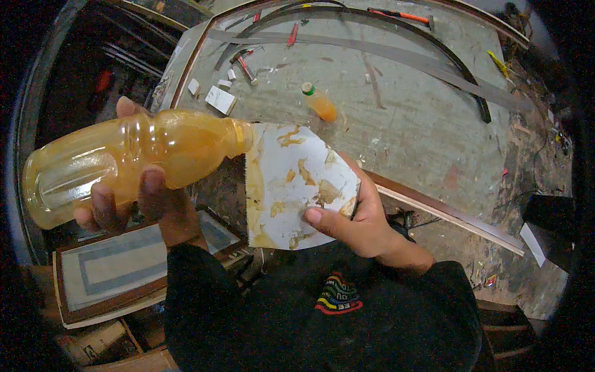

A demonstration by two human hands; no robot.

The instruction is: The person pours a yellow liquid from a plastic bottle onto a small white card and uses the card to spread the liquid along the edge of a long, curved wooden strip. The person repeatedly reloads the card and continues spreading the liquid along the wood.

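Yellow bottle (176, 146): we log it grasped in our left hand's (164, 201) fingers, long axis nearly level, neck pointing right at the white sheet's (288, 180) left edge, contact uncertain. White sheet: stained, gripped by our right hand (365, 229), thumb uppermost.

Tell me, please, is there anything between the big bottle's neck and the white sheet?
Nothing visible: the left hand holds the big bottle with its neck at the upper left edge of the white sheet in the right hand. Whether they touch, I cannot tell.
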